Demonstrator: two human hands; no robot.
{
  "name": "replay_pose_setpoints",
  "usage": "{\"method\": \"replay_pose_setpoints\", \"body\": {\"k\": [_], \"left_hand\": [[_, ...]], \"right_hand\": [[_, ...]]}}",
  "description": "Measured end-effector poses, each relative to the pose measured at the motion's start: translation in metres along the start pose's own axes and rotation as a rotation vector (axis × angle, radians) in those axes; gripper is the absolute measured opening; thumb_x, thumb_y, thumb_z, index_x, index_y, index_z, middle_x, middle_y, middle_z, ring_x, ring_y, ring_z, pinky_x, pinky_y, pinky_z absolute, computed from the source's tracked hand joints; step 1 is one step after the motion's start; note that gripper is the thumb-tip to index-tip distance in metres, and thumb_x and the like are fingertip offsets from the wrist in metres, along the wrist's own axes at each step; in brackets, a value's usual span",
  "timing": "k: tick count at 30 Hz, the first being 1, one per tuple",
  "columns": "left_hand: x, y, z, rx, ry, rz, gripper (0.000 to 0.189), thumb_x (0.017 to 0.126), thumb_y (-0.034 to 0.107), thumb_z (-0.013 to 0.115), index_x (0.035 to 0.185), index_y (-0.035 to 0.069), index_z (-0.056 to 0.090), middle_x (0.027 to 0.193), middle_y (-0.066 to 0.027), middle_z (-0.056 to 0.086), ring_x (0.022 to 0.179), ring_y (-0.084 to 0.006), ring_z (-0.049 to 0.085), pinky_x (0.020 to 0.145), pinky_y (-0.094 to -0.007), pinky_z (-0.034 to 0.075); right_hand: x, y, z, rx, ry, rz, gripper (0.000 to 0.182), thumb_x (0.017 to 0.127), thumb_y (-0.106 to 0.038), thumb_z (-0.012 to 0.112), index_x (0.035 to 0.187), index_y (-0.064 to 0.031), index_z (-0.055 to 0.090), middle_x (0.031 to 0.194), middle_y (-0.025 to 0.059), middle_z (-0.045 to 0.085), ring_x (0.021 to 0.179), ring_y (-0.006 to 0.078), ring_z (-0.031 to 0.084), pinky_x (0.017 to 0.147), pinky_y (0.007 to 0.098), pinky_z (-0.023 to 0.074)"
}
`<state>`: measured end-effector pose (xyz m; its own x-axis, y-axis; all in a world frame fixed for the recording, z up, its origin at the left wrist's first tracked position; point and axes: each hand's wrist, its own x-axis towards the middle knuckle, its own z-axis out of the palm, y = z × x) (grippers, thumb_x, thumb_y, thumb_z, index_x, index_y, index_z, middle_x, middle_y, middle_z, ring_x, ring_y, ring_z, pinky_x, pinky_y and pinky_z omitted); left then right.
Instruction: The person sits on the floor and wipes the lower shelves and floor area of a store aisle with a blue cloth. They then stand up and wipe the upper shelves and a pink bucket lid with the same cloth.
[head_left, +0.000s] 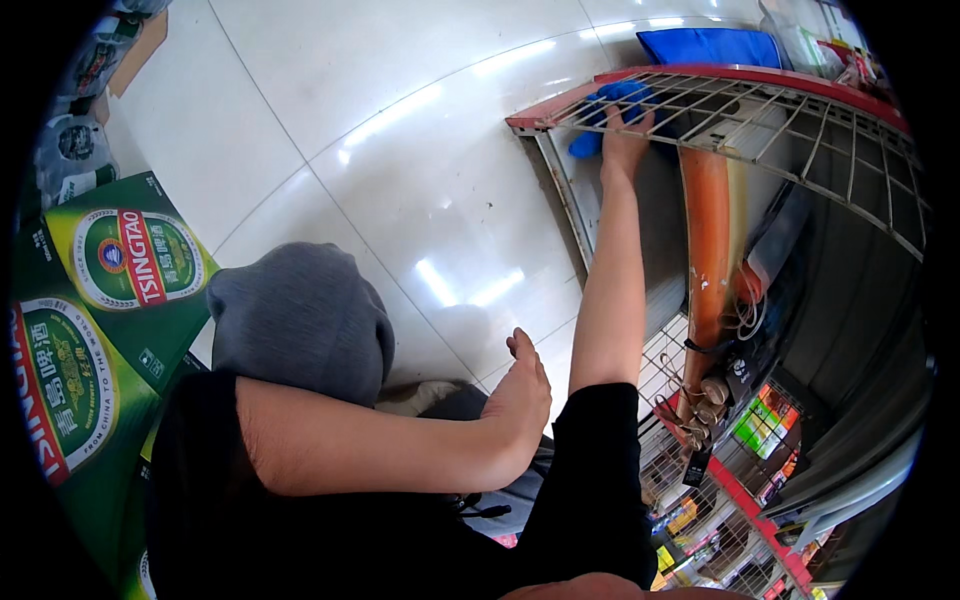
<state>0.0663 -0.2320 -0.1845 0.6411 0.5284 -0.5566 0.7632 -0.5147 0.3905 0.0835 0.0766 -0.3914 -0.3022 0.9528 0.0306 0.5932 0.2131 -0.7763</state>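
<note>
My right hand (624, 142) reaches forward to the end of a metal shelf rack and grips a blue cloth (586, 144). Bars of a wire shelf (757, 135) pass in front of the cloth and partly hide it. My left hand (523, 386) is held up before my body, bent at the wrist. It holds nothing, and its fingers are stretched out. My bent knee in grey trousers (304, 322) is just beyond the left forearm.
Green Tsingtao beer cartons (139, 259) stand at the left, with wrapped bottles (77, 146) beyond. A long orange piece (705, 247) and cord-tied goods (709, 409) are inside the rack at right. A blue bag (709, 49) lies behind its red edge (750, 73). White tiles (420, 187) cover the floor.
</note>
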Motion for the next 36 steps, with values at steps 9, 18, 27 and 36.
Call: {"method": "replay_pose_setpoints", "body": {"k": [9,18,27,36], "left_hand": [[-0.003,-0.004,0.002,-0.051,0.049,-0.101,0.062,0.087,0.02,0.059,0.142,-0.001,0.039,0.128,-0.0158,0.056,0.123,-0.0316,0.051,0.111,-0.0562,0.026],[0.002,-0.012,0.0,-0.068,0.041,-0.094,0.059,0.088,0.023,0.057,0.139,-0.002,0.043,0.123,-0.0163,0.059,0.12,-0.0305,0.053,0.111,-0.0546,0.026],[0.013,-0.001,0.005,-0.039,0.077,-0.106,0.055,0.089,0.023,0.055,0.137,-0.002,0.045,0.124,-0.0155,0.059,0.121,-0.0294,0.053,0.11,-0.0556,0.027],[0.005,-0.006,0.007,-0.042,0.073,-0.147,0.055,0.089,0.024,0.055,0.137,-0.002,0.046,0.122,-0.0151,0.06,0.119,-0.0299,0.054,0.111,-0.0542,0.026]], "right_hand": [[-0.111,0.191,-0.213,-0.99,0.233,-0.009,0.059,0.079,-0.026,0.071,0.126,0.0038,0.053,0.125,0.0271,0.056,0.118,0.041,0.053,0.103,0.0441,0.0407],[-0.203,0.22,-0.336,0.104,0.32,0.566,0.051,0.079,-0.026,0.076,0.116,0.0047,0.061,0.115,0.0101,0.063,0.104,0.0222,0.058,0.097,0.0342,0.0448],[-0.155,0.222,-0.259,-0.029,0.102,0.439,0.058,0.089,-0.036,0.067,0.131,0.0015,0.053,0.129,0.0171,0.057,0.117,0.0246,0.053,0.101,0.0349,0.0387],[-0.155,0.216,-0.251,-0.691,0.375,0.232,0.053,0.086,-0.034,0.069,0.12,0.0049,0.059,0.123,0.0194,0.062,0.11,0.0307,0.06,0.094,0.0363,0.0462]]}}
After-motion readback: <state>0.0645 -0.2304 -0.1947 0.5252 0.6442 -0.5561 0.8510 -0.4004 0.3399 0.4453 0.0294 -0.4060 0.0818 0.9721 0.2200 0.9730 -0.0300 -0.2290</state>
